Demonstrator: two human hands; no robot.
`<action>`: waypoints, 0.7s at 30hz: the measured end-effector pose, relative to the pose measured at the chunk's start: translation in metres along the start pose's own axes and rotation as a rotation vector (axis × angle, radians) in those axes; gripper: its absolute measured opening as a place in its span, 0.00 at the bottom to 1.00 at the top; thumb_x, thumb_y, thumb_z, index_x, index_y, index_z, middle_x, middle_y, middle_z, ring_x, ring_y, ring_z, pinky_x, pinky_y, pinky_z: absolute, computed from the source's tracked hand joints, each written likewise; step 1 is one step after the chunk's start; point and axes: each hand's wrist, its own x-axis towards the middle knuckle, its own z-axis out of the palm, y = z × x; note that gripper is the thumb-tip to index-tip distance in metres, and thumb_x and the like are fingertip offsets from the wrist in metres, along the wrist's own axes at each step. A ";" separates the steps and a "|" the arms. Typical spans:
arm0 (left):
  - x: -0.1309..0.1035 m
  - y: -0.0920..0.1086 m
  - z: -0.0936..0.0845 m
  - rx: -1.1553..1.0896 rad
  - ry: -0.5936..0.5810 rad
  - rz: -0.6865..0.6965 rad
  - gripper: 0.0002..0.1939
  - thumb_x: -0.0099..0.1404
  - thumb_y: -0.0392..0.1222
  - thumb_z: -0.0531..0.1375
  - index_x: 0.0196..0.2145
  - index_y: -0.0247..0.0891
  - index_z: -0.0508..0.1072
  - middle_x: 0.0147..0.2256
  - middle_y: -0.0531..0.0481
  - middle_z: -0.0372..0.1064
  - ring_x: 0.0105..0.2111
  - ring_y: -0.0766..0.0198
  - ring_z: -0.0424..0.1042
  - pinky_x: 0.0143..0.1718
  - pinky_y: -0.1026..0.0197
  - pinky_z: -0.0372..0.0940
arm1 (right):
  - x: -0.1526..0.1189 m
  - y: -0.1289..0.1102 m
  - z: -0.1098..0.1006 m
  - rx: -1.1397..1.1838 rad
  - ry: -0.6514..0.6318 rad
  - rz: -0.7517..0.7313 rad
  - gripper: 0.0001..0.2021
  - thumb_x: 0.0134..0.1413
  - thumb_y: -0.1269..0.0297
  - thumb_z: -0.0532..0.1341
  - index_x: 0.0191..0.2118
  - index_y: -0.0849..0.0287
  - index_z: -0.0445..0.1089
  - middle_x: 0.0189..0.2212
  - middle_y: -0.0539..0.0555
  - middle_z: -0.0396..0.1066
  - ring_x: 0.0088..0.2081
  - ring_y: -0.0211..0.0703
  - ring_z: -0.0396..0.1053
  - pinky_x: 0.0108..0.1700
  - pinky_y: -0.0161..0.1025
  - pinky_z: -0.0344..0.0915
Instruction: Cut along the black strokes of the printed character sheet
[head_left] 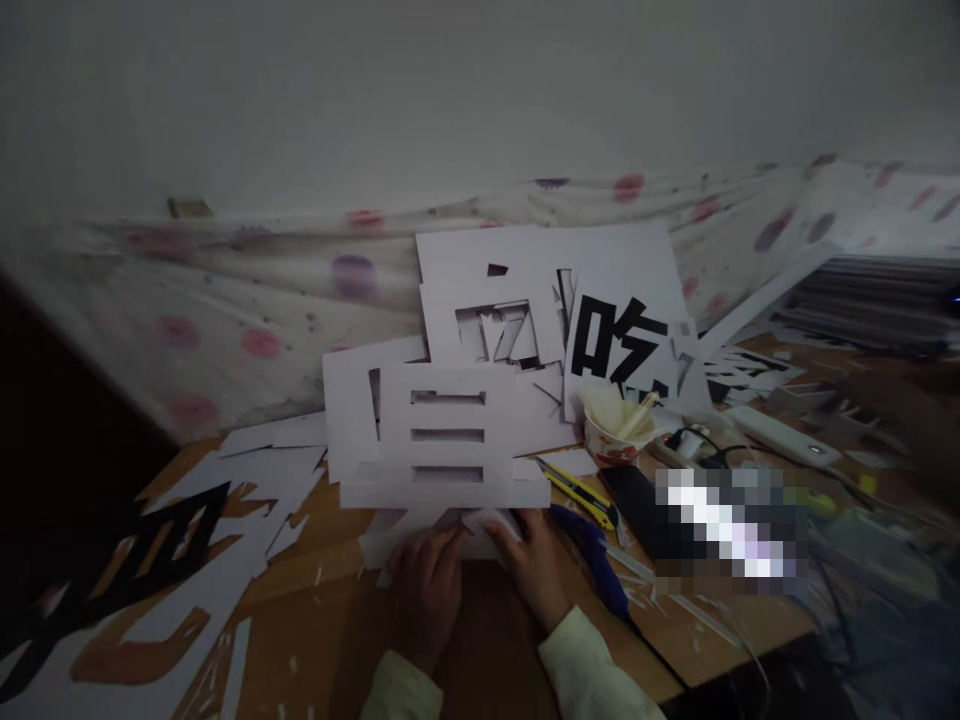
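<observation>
Right grip (541,565) pinches paper (478,519) between thumb and fingers at the table (330,610); left grip (431,580) sits at its other side, though I can't tell whether it's closed. Just beyond both is a cut-out sheet (450,415); right of them, a glue gun (609,580) and cutter (581,496).

Dim grey wall (480,100) behind wooden table (330,600)

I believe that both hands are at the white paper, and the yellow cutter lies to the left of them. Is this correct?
Not quite: the head view shows the yellow cutter to the right of the left hand and the right hand. Both are indeed at the white paper.
</observation>
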 end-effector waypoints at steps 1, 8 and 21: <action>0.003 0.001 -0.002 -0.001 0.016 0.005 0.14 0.66 0.31 0.53 0.43 0.43 0.74 0.38 0.50 0.75 0.40 0.60 0.71 0.45 0.54 0.58 | 0.000 -0.001 0.000 0.019 0.004 0.010 0.20 0.46 0.53 0.63 0.42 0.62 0.72 0.42 0.63 0.75 0.44 0.54 0.71 0.47 0.47 0.67; 0.001 0.008 -0.032 0.085 0.061 0.038 0.10 0.63 0.33 0.60 0.41 0.44 0.73 0.35 0.51 0.75 0.38 0.60 0.71 0.43 0.55 0.57 | 0.002 -0.004 0.004 0.152 -0.086 0.060 0.19 0.49 0.52 0.62 0.43 0.61 0.72 0.43 0.61 0.76 0.44 0.52 0.72 0.47 0.47 0.68; -0.017 -0.056 -0.062 0.161 -0.446 -0.598 0.13 0.62 0.46 0.60 0.41 0.37 0.72 0.38 0.46 0.71 0.40 0.59 0.70 0.42 0.59 0.64 | 0.002 0.018 0.005 0.173 -0.046 0.278 0.27 0.51 0.42 0.54 0.42 0.62 0.73 0.41 0.63 0.75 0.44 0.54 0.72 0.42 0.47 0.70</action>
